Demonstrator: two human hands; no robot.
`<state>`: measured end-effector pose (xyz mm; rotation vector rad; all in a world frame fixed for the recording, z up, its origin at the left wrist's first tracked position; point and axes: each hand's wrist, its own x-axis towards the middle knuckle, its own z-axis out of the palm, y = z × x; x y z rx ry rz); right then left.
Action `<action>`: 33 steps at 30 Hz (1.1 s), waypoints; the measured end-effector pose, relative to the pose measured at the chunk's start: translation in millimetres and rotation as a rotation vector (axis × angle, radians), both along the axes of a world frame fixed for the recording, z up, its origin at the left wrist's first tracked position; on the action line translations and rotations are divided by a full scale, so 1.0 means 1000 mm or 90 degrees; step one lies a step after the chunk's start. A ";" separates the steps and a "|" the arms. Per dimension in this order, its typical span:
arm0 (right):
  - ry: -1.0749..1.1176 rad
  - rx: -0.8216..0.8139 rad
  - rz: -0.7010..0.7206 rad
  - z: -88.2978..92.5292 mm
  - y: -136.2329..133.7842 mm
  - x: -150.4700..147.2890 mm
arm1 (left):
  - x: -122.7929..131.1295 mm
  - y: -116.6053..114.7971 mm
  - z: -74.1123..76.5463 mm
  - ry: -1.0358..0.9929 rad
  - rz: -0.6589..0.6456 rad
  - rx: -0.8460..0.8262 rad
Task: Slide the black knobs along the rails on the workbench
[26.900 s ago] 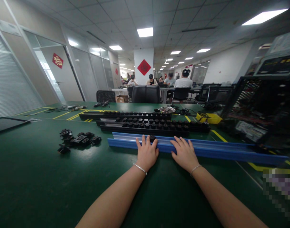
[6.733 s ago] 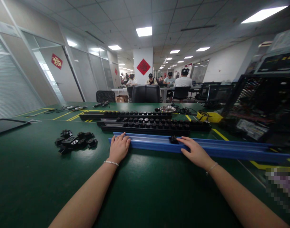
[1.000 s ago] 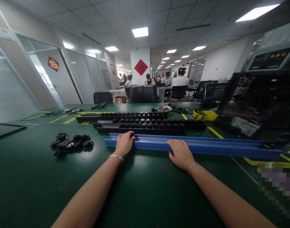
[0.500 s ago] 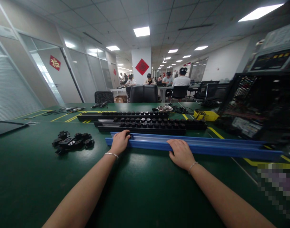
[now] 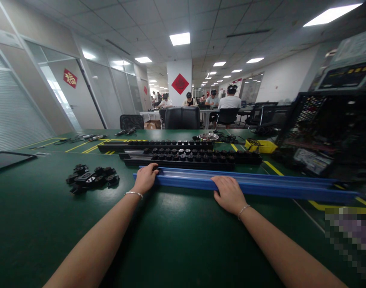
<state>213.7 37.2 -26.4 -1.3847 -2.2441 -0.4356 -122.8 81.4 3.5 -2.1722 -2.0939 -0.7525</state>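
Observation:
A long blue rail point(image 5: 185, 183) with an open channel along its top lies across the green table. At its left end my left hand point(image 5: 145, 177) is closed, thumb and fingers on a small black socket module point(image 5: 157, 170) in the channel; the hand hides much of it. Further right, my right hand point(image 5: 229, 194) grips the near wall of the rail, fingers over the top edge and thumb on the front. Left of the rail lies a loose pile of black socket modules point(image 5: 91, 179).
Behind the blue rail lie several black rails point(image 5: 177, 162) filled with black modules. A metal bowl point(image 5: 208, 137) and a yellow tray point(image 5: 261, 146) stand further back. A dark open-fronted case point(image 5: 321, 132) is at the right. People sit at desks beyond.
My left hand has slid a little to the left along the channel, with the black socket module moving along with it. The right hand stays in place on the rail.

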 end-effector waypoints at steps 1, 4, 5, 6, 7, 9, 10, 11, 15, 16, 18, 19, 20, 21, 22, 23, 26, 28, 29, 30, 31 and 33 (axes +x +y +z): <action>-0.001 0.001 0.000 0.000 0.000 0.000 | -0.002 0.000 0.000 0.002 0.001 0.001; -0.003 0.006 0.000 -0.001 0.000 0.000 | -0.005 0.001 -0.002 0.006 0.001 0.006; -0.002 0.007 0.001 -0.001 0.000 0.000 | -0.005 0.002 -0.002 0.008 0.001 0.008; 0.000 0.009 0.002 -0.001 0.001 0.000 | -0.005 0.002 -0.003 0.009 0.002 0.010; 0.001 0.009 0.002 -0.001 0.001 0.001 | -0.006 0.002 -0.003 0.010 0.005 0.012; 0.002 0.009 0.003 -0.001 0.000 0.001 | -0.007 0.002 -0.004 0.012 0.014 0.014; 0.001 0.009 0.002 -0.001 0.000 0.001 | -0.008 0.002 -0.004 0.011 0.020 0.015; -0.001 0.008 0.001 0.000 0.000 0.000 | -0.010 0.001 -0.004 0.010 0.027 0.015; -0.005 0.010 -0.001 0.000 0.000 0.000 | -0.016 -0.002 -0.001 0.002 0.051 0.003; -0.005 0.011 -0.001 0.000 0.000 0.000 | -0.017 -0.002 0.000 0.003 0.054 0.000; -0.006 0.012 -0.002 -0.001 0.000 0.000 | -0.019 -0.002 0.001 0.009 0.054 -0.003; -0.007 0.012 -0.003 -0.001 0.000 0.000 | -0.020 -0.002 0.001 0.012 0.053 -0.001; -0.008 0.011 -0.003 -0.001 0.000 0.000 | -0.021 -0.001 0.001 0.015 0.053 0.002; -0.008 0.010 -0.004 -0.001 0.000 0.000 | -0.022 -0.001 0.000 0.017 0.053 0.005; -0.008 0.009 -0.004 0.000 0.000 0.000 | -0.023 0.000 0.000 0.017 0.055 0.009; -0.007 0.008 -0.004 0.000 0.000 0.000 | -0.025 0.000 -0.001 0.016 0.057 0.012; -0.008 0.005 0.002 0.001 0.000 0.000 | -0.028 0.001 -0.002 0.014 0.058 0.014; -0.007 0.006 0.002 0.001 0.000 0.000 | -0.029 0.001 -0.002 0.014 0.060 0.014; -0.006 0.007 0.001 0.001 0.000 0.000 | -0.029 0.001 -0.002 0.013 0.061 0.013; -0.005 0.009 0.000 0.000 0.000 0.000 | -0.029 0.000 -0.002 0.011 0.063 0.012; -0.005 0.012 -0.001 0.000 0.000 0.000 | -0.029 0.000 -0.002 0.008 0.064 0.012; -0.007 0.015 -0.001 -0.001 0.000 0.000 | -0.028 0.000 -0.002 -0.002 0.063 0.008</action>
